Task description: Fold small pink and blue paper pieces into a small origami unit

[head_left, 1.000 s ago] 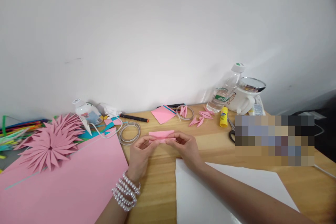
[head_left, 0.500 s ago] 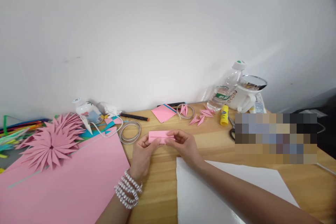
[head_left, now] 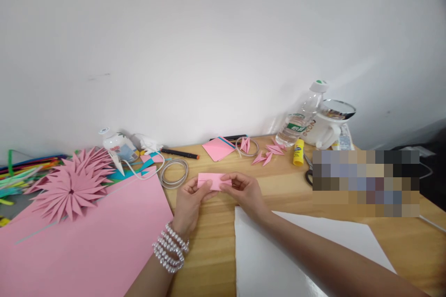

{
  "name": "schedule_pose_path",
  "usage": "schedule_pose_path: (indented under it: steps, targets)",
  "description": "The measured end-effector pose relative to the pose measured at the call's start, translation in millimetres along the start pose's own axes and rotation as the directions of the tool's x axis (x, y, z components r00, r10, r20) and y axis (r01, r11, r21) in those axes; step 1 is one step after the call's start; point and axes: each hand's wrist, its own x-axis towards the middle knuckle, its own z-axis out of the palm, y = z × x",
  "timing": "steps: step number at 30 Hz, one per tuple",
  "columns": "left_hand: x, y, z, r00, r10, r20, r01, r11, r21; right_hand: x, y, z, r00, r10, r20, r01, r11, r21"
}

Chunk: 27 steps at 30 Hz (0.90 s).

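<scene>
A small folded strip of pink paper (head_left: 215, 178) is held level above the wooden table, a crease line running along it. My left hand (head_left: 195, 192) grips its left end, thumb in front and fingers behind. On the right end, my right hand (head_left: 244, 189) pinches it between thumb and fingers. Both thumbs press on the front face near the middle. Behind the hands lie a pink paper square (head_left: 218, 149) and several folded pink pieces (head_left: 270, 154). A coiled cable (head_left: 174, 174) rests just beyond my left hand.
Pink folded-paper rosettes (head_left: 71, 190) sit on a large pink sheet (head_left: 87, 250) at left. A white sheet (head_left: 296, 255) lies under my right forearm. Along the wall stand a water bottle (head_left: 296, 123), a white mug (head_left: 320, 134) and a glue stick (head_left: 298, 152). Scissors (head_left: 308, 174) lie at right.
My left thumb has shifted slightly up and left on the pink paper strip, and the crease shows less. The whole view has shifted a little; both hands keep their grip.
</scene>
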Motion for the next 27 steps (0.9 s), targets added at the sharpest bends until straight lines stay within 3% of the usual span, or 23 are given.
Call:
schedule_pose_path:
  steps: [22, 27]
  targets:
    - [-1.0, -2.3, -1.5, 0.998, 0.063, -0.013, -0.062, 0.994, 0.088, -1.1, 3.2, 0.1, 0.999, -0.026, 0.021, 0.026, 0.999, -0.028]
    - [-1.5, -1.7, -2.3, 0.999, 0.035, -0.033, -0.030, 0.992, 0.121, -1.5, 2.7, -0.4, 0.999, -0.037, 0.025, 0.039, 0.996, -0.075]
